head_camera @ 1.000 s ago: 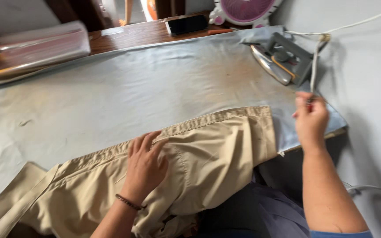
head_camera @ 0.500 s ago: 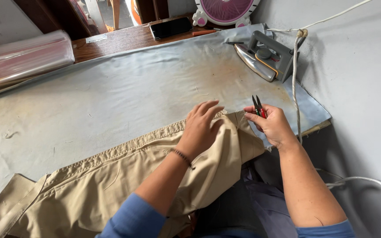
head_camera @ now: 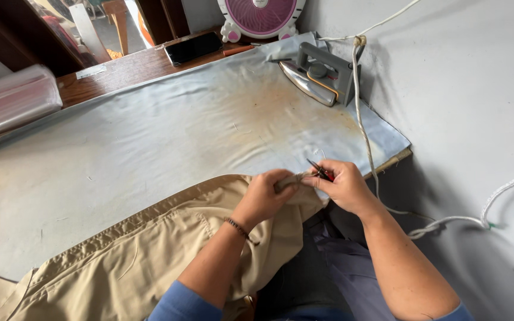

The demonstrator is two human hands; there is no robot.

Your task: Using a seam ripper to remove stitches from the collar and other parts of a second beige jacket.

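Left hand pinching tan garment, right hand seemingly clamped on thread snips.

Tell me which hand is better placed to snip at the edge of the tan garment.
Right. The right hand already holds the small snips, their tips at the tan garment edge, which the left hand pinches up, so the left is occupied.
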